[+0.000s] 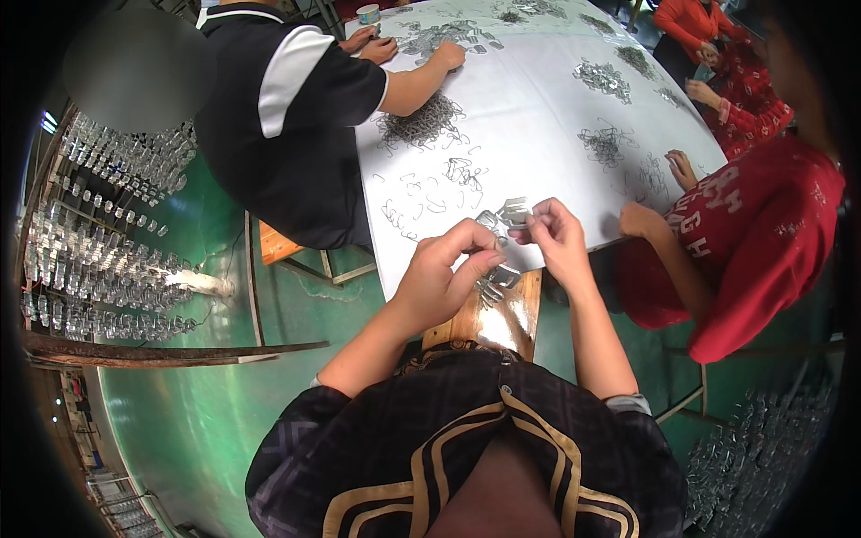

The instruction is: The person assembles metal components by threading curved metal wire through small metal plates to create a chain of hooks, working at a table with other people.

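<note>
Both hands work at the table's (538,117) near edge: left hand (439,278) and right hand (556,238) each pinch metal clips (502,242); best kept square, fingertips close.

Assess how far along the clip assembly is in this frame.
Done: a string of joined metal clips hangs below the left hand. In hand: the right hand pinches a clip piece at the string's top end. Left: loose wire pieces and heaps cover the white table, so plenty remains.
</note>
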Available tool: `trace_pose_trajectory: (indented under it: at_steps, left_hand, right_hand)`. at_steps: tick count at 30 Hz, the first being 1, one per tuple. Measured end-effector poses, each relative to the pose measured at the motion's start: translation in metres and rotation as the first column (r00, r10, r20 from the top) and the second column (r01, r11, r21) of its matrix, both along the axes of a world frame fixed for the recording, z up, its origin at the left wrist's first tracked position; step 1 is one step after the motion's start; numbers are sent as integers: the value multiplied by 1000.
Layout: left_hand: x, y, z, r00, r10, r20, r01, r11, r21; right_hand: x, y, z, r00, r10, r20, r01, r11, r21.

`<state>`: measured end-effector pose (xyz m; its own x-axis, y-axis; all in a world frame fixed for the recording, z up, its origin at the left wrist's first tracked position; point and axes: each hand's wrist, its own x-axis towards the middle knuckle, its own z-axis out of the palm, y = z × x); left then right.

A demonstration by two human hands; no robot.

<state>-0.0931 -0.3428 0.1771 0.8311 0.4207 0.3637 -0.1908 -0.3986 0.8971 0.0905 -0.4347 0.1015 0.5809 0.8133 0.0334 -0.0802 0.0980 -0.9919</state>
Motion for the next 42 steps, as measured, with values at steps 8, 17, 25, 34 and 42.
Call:
trace_pose_trajectory:
  at_steps: [8, 17, 25, 34, 42]
  left_hand:
    - [13, -10, 0, 998, 67, 15, -68, 987, 144]
    - [14, 12, 4, 999, -2, 37, 2, 1000, -3]
    - [16, 86, -180, 567, 611, -552, -46, 693, 720]
    - [28, 70, -192, 629, 604, -489, 80, 576, 814]
    - [16, 78, -192, 656, 584, -478, 43, 604, 796]
  right_hand:
    - [-29, -41, 91, 940, 4, 341, -17, 999, 35]
    - [-45, -40, 114, 922, -193, 337, 121, 967, 223]
    - [-46, -50, 148, 933, -190, 305, 73, 931, 357]
    - [-43, -59, 152, 902, -275, 334, 139, 915, 379]
    - [-45, -66, 155, 904, -302, 303, 163, 898, 409]
